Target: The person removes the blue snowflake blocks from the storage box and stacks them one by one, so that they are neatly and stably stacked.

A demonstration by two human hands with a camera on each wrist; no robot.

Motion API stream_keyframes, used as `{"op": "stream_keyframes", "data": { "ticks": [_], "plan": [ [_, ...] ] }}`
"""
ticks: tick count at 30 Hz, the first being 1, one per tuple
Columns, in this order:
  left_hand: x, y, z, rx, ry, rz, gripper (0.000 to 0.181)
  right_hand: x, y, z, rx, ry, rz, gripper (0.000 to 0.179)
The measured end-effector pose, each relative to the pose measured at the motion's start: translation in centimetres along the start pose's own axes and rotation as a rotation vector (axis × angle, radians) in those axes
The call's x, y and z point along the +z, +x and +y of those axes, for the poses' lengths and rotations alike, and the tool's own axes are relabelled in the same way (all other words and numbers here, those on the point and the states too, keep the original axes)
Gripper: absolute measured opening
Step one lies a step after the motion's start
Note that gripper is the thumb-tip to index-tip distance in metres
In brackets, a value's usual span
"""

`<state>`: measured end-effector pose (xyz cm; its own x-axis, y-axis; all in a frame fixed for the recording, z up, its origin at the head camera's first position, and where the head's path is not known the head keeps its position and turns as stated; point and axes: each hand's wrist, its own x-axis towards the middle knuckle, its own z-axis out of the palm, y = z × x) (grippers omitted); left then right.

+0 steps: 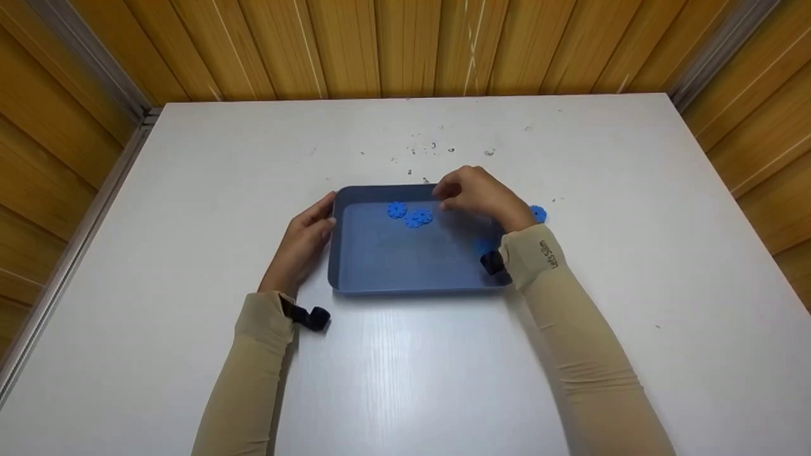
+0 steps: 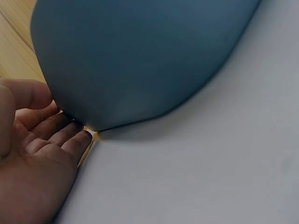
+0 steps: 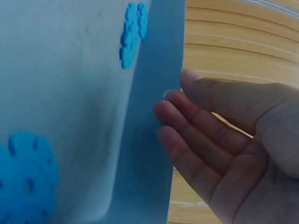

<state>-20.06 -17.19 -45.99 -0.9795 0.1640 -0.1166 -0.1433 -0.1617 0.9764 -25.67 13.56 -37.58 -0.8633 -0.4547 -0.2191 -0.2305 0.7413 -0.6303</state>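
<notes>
A shallow blue-grey tray (image 1: 418, 266) lies on the table, and my left hand (image 1: 304, 237) holds its left rim between thumb and fingers. The left wrist view shows the left hand (image 2: 44, 130) at the tray's edge (image 2: 140, 70). Inside, near the back wall, are a round notched blue disc (image 1: 396, 209) and two overlapping blue discs (image 1: 419, 218). My right hand (image 1: 481, 193) hovers over the back right of the tray, fingers loosely bent and nothing between them. Another blue disc (image 3: 29, 182) lies in the tray, partly hidden by the right wrist in the head view.
Outside the tray, just past the right wrist, one more blue disc (image 1: 538, 214) lies on the white table (image 1: 190, 190). Dark scuff marks (image 1: 434, 147) spot the tabletop behind the tray. Wood-panelled walls (image 1: 405, 50) stand behind and at both sides.
</notes>
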Motion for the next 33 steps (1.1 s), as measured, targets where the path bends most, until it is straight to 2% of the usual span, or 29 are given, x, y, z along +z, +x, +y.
{"op": "stream_keyframes", "data": {
  "ticks": [8, 19, 25, 33],
  "plan": [
    [0.2, 0.1, 0.0, -0.015, -0.016, 0.024, 0.057, 1.4, 0.8, -0.3, 0.024, -0.002, -0.028, 0.031],
    [0.2, 0.2, -0.1, 0.0, 0.004, 0.028, 0.056, 2.8, 1.5, -0.3, -0.031, -0.028, -0.045, 0.033],
    [0.1, 0.1, -0.1, -0.001, -0.023, 0.008, 0.056, 3.3, 1.7, -0.2, -0.081, -0.047, -0.034, 0.032],
    [0.1, 0.1, -0.1, -0.012, -0.045, 0.013, 0.056, 3.7, 1.9, 0.0, -0.092, -0.052, -0.026, 0.032]
  ]
}}
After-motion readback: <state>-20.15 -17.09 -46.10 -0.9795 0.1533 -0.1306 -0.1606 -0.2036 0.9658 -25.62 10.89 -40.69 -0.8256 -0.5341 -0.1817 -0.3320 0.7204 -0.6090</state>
